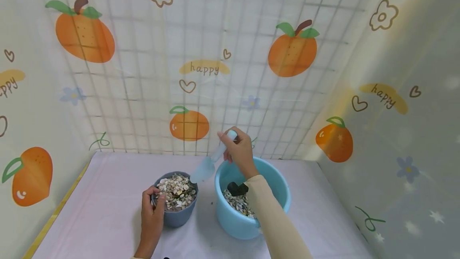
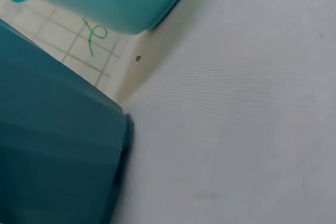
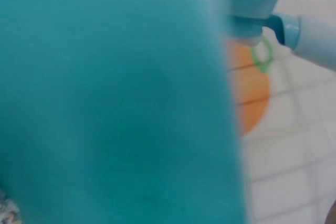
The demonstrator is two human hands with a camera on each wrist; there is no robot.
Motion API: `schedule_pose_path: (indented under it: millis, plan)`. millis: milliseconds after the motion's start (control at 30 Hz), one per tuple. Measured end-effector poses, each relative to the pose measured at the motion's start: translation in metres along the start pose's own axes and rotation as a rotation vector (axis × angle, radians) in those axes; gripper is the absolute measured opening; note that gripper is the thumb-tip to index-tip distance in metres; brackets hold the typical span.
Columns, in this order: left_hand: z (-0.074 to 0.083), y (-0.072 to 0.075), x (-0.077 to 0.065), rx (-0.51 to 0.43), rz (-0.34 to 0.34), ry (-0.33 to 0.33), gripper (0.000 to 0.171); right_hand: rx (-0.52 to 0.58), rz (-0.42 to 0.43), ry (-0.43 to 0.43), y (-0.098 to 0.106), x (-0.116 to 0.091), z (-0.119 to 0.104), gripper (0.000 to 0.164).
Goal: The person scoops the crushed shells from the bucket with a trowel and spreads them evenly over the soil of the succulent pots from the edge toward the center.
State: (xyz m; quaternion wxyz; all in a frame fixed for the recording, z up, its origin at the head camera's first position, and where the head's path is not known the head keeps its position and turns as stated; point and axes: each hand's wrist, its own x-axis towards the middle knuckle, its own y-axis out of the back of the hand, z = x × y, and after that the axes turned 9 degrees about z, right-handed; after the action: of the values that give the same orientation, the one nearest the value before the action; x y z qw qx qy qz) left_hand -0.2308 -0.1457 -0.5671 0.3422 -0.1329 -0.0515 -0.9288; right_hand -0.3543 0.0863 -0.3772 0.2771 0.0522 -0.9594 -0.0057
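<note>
My left hand point(image 1: 152, 213) grips a grey-blue flowerpot point(image 1: 178, 218) by its near left rim, the thumb over the edge. Pale shell-like chips point(image 1: 177, 190) fill the pot nearly to the top. In my right hand point(image 1: 240, 150) is a light blue hand trowel point(image 1: 203, 170), held by its handle. Its blade tilts down to the left, the tip close to the pot's right rim. Below that hand stands a larger light blue bucket point(image 1: 235, 227) with more chips point(image 1: 237, 205) in it. In the left wrist view the pot point(image 2: 58, 145) hides the hand.
A black object point(image 1: 237, 189) lies on the chips in the bucket, partly hidden by the right sleeve point(image 1: 276, 219). Both containers stand on a white-covered table point(image 1: 118, 187). A printed curtain point(image 1: 143, 91) over a wire grid closes off the back, with more curtain at the sides.
</note>
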Motion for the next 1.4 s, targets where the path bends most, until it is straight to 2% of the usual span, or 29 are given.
schedule_pose_path:
  millis: [133, 300, 467, 533, 633, 733, 800, 933, 1033, 1200, 1400]
  plan:
    - [0.010, 0.002, 0.002, 0.062, 0.018, -0.124, 0.039, 0.021, 0.063, 0.015, 0.012, 0.006, -0.002, 0.025]
    - [0.035, 0.002, 0.003, 0.088, -0.004, -0.277, 0.046, 0.006, 0.073, 0.024, 0.032, 0.009, -0.005, 0.026]
    - [0.069, -0.014, -0.002, 0.073, -0.110, -0.410, 0.050, -0.025, 0.119, 0.041, 0.061, 0.014, -0.011, 0.027]
    - [0.077, -0.022, -0.004, 0.057, -0.167, -0.456, 0.052, -0.031, 0.148, 0.042, 0.074, 0.015, -0.013, 0.028]
    - [0.085, -0.034, -0.008, 0.038, -0.267, -0.487, 0.055, -0.053, 0.176, 0.014, 0.092, 0.013, -0.012, 0.032]
    - [0.086, -0.045, -0.014, 0.029, -0.371, -0.456, 0.056, -0.098, 0.175, -0.053, 0.104, 0.008, -0.009, 0.033]
    - [0.085, -0.054, -0.020, 0.034, -0.438, -0.411, 0.057, -0.142, 0.148, -0.094, 0.109, 0.002, -0.003, 0.033]
    - [0.078, -0.074, -0.030, 0.032, -0.564, -0.306, 0.061, -0.229, 0.079, -0.165, 0.116, -0.007, 0.023, 0.034]
    - [0.071, -0.086, -0.036, 0.012, -0.624, -0.239, 0.061, -0.284, 0.010, -0.196, 0.119, -0.012, 0.042, 0.034]
    - [0.058, -0.100, -0.042, -0.105, -0.647, -0.154, 0.051, -0.413, -0.129, -0.172, 0.116, -0.016, 0.051, 0.030]
    - [0.054, -0.107, -0.048, -0.205, -0.630, -0.143, 0.042, -0.560, -0.188, -0.154, 0.116, -0.016, 0.054, 0.028]
